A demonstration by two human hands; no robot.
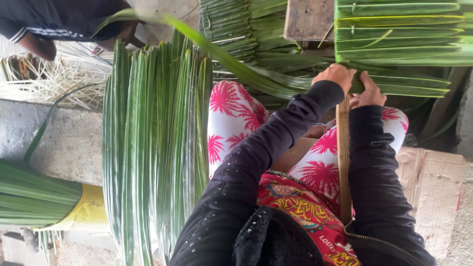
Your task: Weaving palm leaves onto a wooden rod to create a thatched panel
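Observation:
My left hand pinches a long green palm leaf that arcs away to the upper left. Just beside it, my right hand presses folded leaf against a thin wooden stick that runs down across my lap. The stick carries a row of folded leaves stitched side by side, filling the upper right. Both arms are in dark sleeves, over pink-and-white patterned trousers.
A thick bundle of loose palm leaves lies to the left. Another bundle in a yellow wrap sits lower left by a concrete slab. Another person's dark-clothed body is top left, above dry straw. Cardboard lies on the right.

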